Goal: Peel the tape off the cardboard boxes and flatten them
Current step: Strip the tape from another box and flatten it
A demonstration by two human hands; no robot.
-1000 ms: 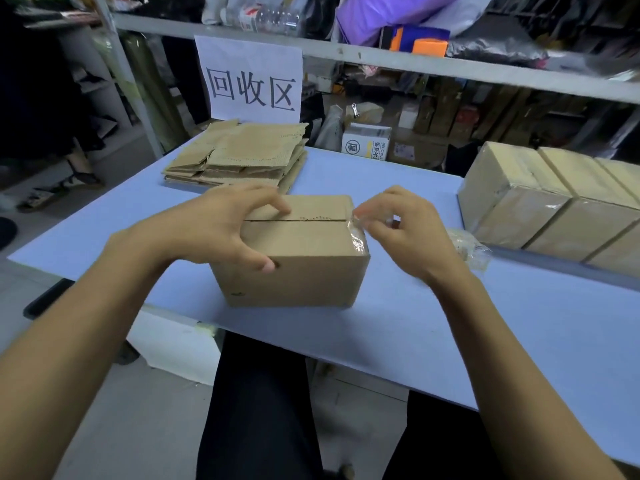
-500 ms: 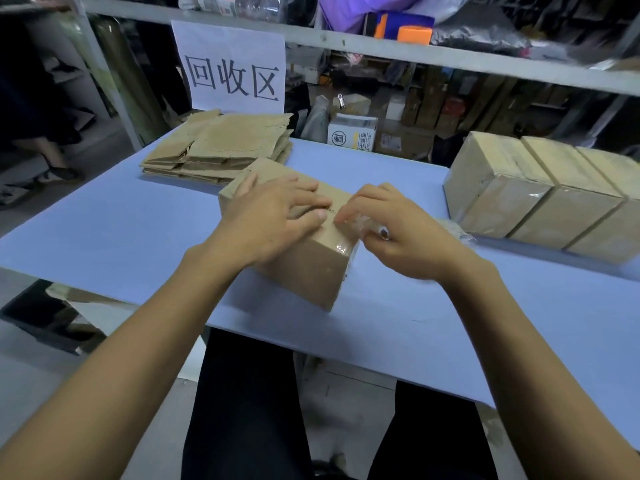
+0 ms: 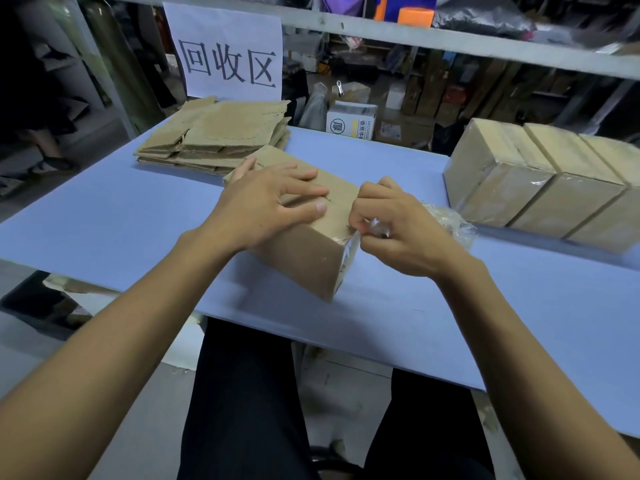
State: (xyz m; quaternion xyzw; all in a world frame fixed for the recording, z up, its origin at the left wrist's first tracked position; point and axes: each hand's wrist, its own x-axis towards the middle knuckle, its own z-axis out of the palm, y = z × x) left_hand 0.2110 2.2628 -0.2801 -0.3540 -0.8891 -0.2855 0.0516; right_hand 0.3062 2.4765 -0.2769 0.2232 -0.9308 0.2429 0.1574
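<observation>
A brown cardboard box (image 3: 313,261) sits turned at an angle on the blue table (image 3: 104,216), one corner pointing toward me. My left hand (image 3: 266,202) lies flat on its top with the fingers straight, pressing it down. My right hand (image 3: 398,226) is at the box's right top edge, thumb and fingers pinching a strip of clear tape (image 3: 375,227) that is lifted off the cardboard. More tape still shows on the box's right end face.
A stack of flattened boxes (image 3: 221,136) lies at the back left under a white paper sign (image 3: 228,50). Three taped boxes (image 3: 540,181) stand in a row at the right. A crumpled wad of peeled tape (image 3: 453,225) lies behind my right hand.
The box has been turned from square-on to an angle. My left hand went from gripping its front to lying flat on top. My right hand has pulled the tape end off the top edge.
</observation>
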